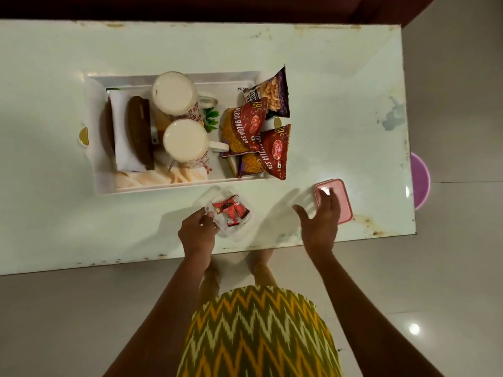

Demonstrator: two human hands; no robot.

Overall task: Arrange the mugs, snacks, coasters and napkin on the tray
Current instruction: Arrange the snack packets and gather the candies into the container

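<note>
A white tray on the table holds two white flowered mugs, brown coasters around a folded white napkin, and snack packets at its right end. In front of the tray stands a clear plastic box with small red wrapped sweets. My left hand grips the box's left rim. My right hand is spread open over the table, its fingertips on a pink lid.
The pale glossy table ends close to my body and at the right. A purple stool or tub sits on the floor beyond the right edge. A dark sofa borders the far side.
</note>
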